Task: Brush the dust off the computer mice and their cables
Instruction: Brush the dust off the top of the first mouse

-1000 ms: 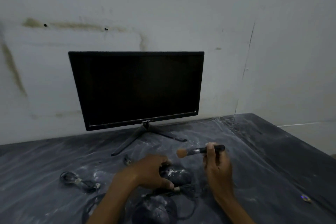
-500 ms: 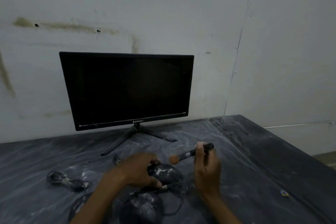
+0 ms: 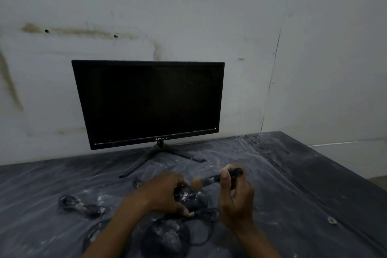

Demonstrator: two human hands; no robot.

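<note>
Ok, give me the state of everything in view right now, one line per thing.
Left hand: grips the far mouse.
Right hand: holds the brush.
Brush: bristles at the far mouse's top, contact unclear.
Far mouse: on the table, dusty.
Near mouse: lying untouched, dusty.
Coiled cable: bundled, lying left.
Monitor: screen dark, upright.
Table: dust-streaked.

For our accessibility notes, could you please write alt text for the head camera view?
A person's left hand holds a dusty black mouse on a dark table while the right hand holds a brush over it. A second mouse lies nearer; a dark monitor stands behind.
</note>
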